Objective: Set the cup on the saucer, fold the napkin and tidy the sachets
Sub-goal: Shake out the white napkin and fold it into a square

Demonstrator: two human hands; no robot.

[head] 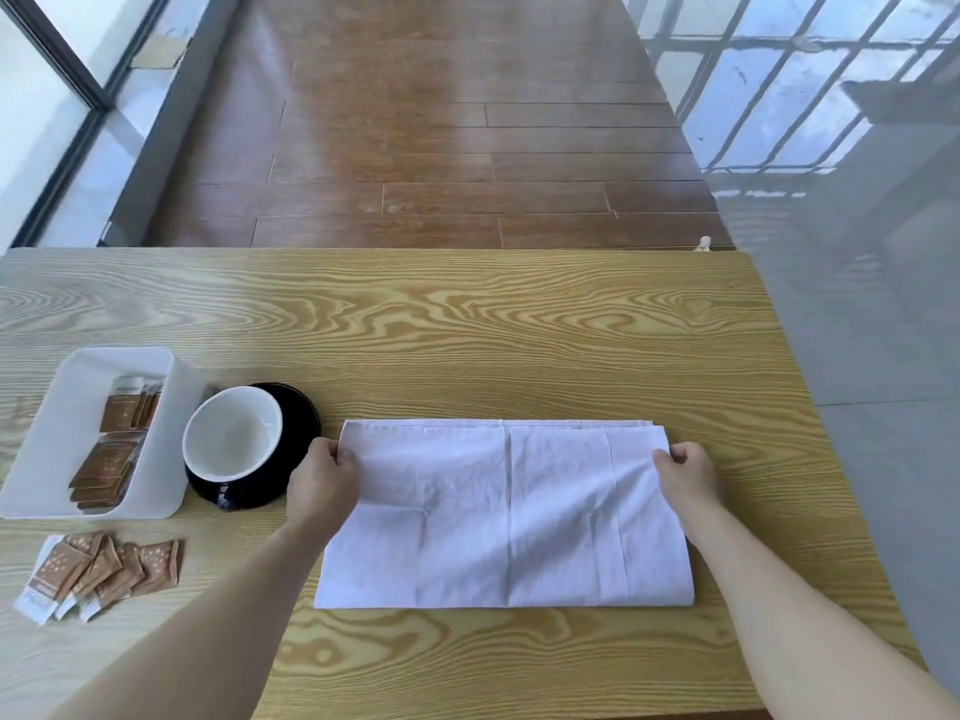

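Observation:
A pale white napkin (506, 517) lies folded over on the wooden table, its fold along the near edge. My left hand (323, 478) pinches the top layer at its left edge, and my right hand (688, 472) pinches the top layer at its right edge. To the left stands a dark cup (231, 441) with a white inside, sitting on a black saucer (304, 413). Several brown sachets (117, 446) lie in a white tray (67, 402). Several more loose sachets (98, 571) lie scattered on the table in front of the tray.
The wooden table (467, 324) ends at a far edge with brown floorboards beyond. Its right edge runs diagonally beside a grey tiled floor. The cup and saucer stand close to my left hand.

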